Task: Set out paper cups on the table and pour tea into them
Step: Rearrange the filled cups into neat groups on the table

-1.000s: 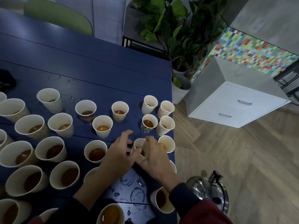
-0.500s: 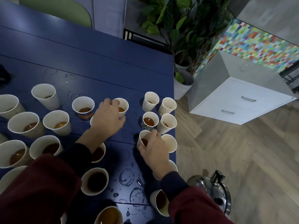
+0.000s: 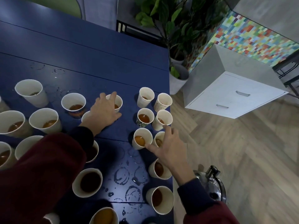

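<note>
A dark blue table (image 3: 97, 50), wet with ring marks, fills the left. Beyond its right edge are a wooden floor (image 3: 242, 151), one white two-drawer cabinet (image 3: 234, 97), one potted plant (image 3: 178, 29) and one steel kettle (image 3: 215, 185), partly hidden by the right arm. About twenty-one paper cups (image 3: 28, 92) stand across the table, most holding tea (image 3: 139, 140); several are cut off at the left edge or covered by a maroon sleeve (image 3: 40, 175). The left hand (image 3: 103, 112) lies over a mid-table cup's rim, and I cannot tell whether it grips. The right hand (image 3: 168, 147), fingers spread, holds nothing; its thumb touches a cup near the right edge.
</note>
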`<state>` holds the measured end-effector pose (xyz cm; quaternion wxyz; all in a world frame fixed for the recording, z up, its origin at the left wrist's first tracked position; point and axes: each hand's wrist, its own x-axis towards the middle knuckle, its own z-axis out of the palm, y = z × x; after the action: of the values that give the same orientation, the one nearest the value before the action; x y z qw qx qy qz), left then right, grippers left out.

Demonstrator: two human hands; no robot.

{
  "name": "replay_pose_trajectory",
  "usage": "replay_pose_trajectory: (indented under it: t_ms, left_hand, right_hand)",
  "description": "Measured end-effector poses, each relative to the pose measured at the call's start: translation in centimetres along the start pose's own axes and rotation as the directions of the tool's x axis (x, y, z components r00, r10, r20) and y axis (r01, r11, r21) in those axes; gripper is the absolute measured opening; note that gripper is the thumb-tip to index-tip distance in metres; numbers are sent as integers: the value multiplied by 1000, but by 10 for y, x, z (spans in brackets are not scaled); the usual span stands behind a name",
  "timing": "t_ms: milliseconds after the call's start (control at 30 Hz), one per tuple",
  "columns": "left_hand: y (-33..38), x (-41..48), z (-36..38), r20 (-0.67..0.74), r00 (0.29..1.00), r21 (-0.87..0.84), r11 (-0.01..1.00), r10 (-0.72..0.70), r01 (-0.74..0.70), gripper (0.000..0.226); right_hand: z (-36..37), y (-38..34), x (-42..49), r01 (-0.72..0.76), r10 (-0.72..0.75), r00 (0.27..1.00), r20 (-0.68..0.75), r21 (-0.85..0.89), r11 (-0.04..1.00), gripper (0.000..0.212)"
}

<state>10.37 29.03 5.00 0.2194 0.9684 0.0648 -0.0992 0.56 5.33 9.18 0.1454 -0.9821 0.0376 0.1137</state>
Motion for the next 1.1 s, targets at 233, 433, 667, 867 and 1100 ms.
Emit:
replay_pose_trajectory:
  t_ms: [233,433,667,867,1100]
  left_hand:
    - [1,18,2,12,999,1,999,34,-34,74]
    - [6,17,-5,-14,1000,-8,1000,7,-8,59]
    - [14,-8,-20,-73,996,-19,998,54,-55,62]
    - [17,-37,-28,-126,985,-24,992,117,-121,62]
    - [15,-69,-44,-132,979,-82,983,154,-165,64]
  right_hand:
    - [6,20,6,-66,73,993,97,-79,995,92]
    - [16,28,15,-72,79,995,64,-98,993,69]
    - [15,30,10,-99,100,995,-7,-157,983,77]
    - [14,-4,5,208,-213,976,-35,-110,972,97]
    - [38,-29,18,264,-262,964,41,-244,933,65]
